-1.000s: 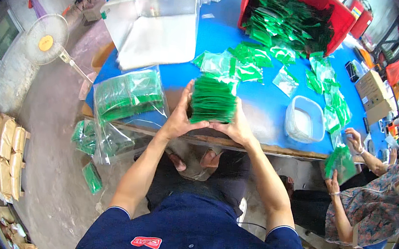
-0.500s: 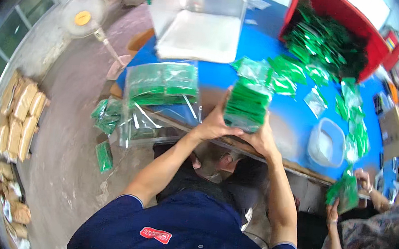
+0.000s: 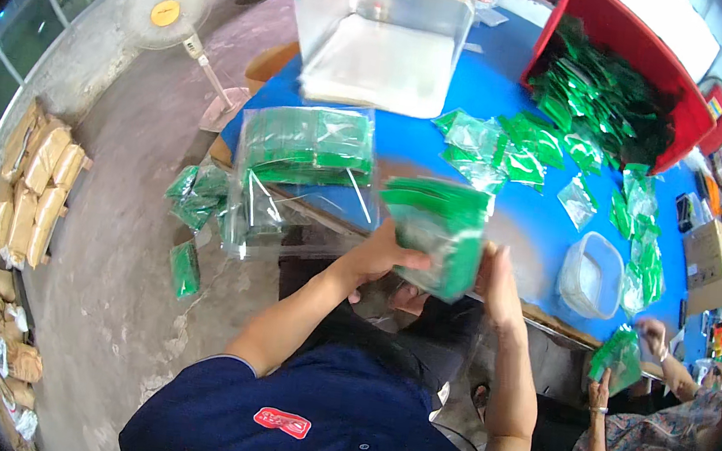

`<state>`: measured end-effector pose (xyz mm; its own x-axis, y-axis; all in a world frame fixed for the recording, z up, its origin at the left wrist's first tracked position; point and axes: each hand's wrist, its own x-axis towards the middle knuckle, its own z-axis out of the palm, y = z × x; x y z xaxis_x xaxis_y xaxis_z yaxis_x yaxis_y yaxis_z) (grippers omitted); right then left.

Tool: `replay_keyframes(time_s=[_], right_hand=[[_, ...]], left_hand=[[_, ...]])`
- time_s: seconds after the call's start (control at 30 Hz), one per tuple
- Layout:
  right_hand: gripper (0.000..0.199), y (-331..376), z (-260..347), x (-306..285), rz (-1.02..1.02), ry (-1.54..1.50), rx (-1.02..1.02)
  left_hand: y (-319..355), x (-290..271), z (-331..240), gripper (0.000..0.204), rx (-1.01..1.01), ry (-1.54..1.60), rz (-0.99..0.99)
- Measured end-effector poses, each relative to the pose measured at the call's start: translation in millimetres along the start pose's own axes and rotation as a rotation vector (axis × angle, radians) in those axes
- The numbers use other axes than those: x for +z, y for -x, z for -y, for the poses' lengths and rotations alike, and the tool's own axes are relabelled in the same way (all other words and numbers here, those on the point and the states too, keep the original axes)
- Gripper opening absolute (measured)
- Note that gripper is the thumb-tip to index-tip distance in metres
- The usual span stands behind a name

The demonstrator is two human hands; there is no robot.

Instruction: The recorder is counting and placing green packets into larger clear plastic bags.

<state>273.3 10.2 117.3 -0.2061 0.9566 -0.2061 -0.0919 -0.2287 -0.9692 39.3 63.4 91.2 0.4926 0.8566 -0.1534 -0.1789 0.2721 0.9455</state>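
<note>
A thick stack of green-and-clear plastic packets is tilted above the table's near edge. My left hand grips it from the left, thumb across its front. Close against the stack's right side is my right hand, blurred, its fingers stretched upward and not wrapped round the packets. To the left, a large clear plastic bag filled with rows of green packets lies on the table corner, its mouth hanging over the edge. Loose green packets are scattered on the blue tabletop beyond the stack.
A tipped red bin full of green packets stands at the far right, a clear bin at the back. A small clear tub sits right. A co-worker's hands hold a green packet. Bundles and a fan stand left.
The stack has tilted and come a little nearer to me, showing its packets' faces. My right hand has shifted from under it to its right side. The whole view has swung slightly.
</note>
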Motion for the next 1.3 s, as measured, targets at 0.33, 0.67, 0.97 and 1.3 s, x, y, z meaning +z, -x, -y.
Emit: replay_keyframes(time_s=[0.33,0.67,0.97,1.3], right_hand=[[0.086,21.2,-55.6,70.3,0.160,-0.938,0.312],[0.106,5.3,-9.7,29.1,-0.177,0.013,-0.229],[0.122,7.6,4.9,54.1,-0.101,0.271,-0.396],[0.121,-13.6,-11.7,35.4,-0.525,0.473,-0.709]], left_hand=[[-11.4,-32.8,12.2,0.113,0.530,-0.846,0.197],[25.1,25.7,-6.0,0.048,0.135,0.626,0.032],[26.8,18.8,2.1,0.028,0.495,-0.351,-0.469],[88.3,-58.0,-45.4,0.077,0.827,-1.327,-0.615]])
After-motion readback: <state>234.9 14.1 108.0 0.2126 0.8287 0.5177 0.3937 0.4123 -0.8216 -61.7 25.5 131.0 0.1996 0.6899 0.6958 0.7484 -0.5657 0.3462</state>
